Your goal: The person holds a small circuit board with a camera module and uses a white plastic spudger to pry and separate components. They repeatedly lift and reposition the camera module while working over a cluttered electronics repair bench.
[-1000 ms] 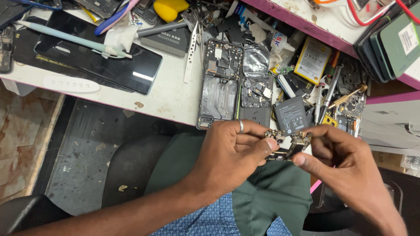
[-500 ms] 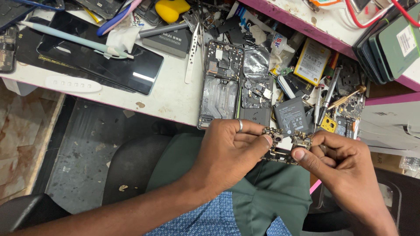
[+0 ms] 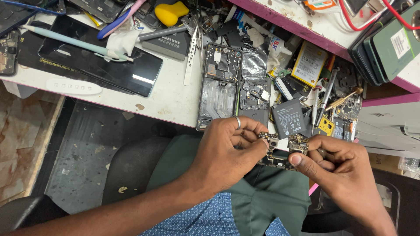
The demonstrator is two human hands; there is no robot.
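Both hands work over the lap, just near of the white workbench edge (image 3: 175,109). The left hand (image 3: 227,150), silver ring on one finger, pinches the left end of a small dark phone circuit board with a round camera module (image 3: 280,150); thumb and fingertips are closed together on it. The right hand (image 3: 339,168) grips the right end of the same board, thumb pressed on its near edge and fingers curled behind. It may also hold a thin tool, but the view is too cluttered to tell. The board sits between the two hands, above the dark green cloth on the lap (image 3: 267,196).

On the bench, just far of the hands, lies an open black phone frame with its internals exposed (image 3: 218,87), and touching its right side a second stripped frame (image 3: 253,94). A grey rectangular battery (image 3: 288,118) lies right of these. Silver tweezers (image 3: 191,59) lie left of the frames. Further left is a glossy black phone screen panel (image 3: 100,65) with a pale green stylus-like rod (image 3: 70,41) across it. A yellow rubber blower (image 3: 171,12) sits at the far edge.
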